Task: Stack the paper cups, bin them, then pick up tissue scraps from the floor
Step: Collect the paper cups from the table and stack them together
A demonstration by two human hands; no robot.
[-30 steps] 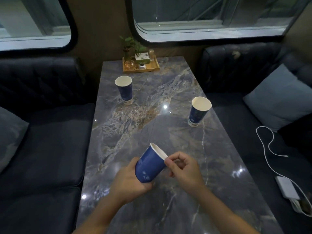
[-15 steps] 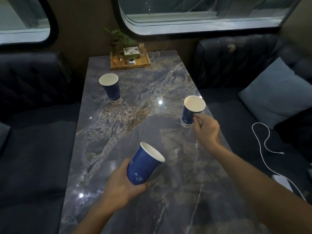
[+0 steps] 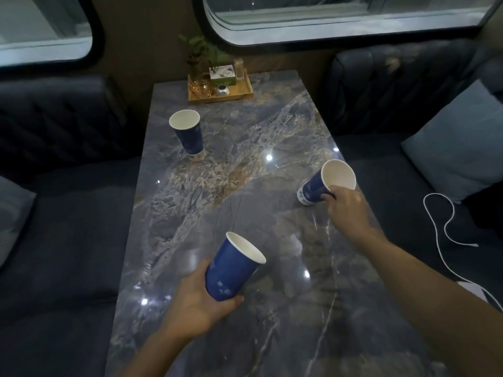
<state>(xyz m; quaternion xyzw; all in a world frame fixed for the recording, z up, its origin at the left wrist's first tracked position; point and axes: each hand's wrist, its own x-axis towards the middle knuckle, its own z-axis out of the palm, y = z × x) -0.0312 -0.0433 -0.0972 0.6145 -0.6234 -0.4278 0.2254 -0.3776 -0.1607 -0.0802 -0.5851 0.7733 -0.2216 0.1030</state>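
Three blue paper cups with white insides are in view over a grey marble table (image 3: 231, 191). My left hand (image 3: 198, 300) grips the near cup (image 3: 231, 270) by its base, tilted with its mouth up and to the right. My right hand (image 3: 345, 205) is closed around the right cup (image 3: 326, 183) near the table's right edge; this cup leans to the right, its mouth facing me. The third cup (image 3: 187, 134) stands upright at the far left of the table, untouched. No bin, floor or tissue scraps are visible.
A wooden tray (image 3: 220, 91) with a small plant and small items sits at the table's far end under the window. Dark sofas flank the table, with a light cushion (image 3: 457, 148) and a white cable (image 3: 446, 229) on the right seat.
My right hand left the near cup, reached to the right cup, and now grips and tilts it. My left hand keeps holding the near cup. The view shifted slightly.
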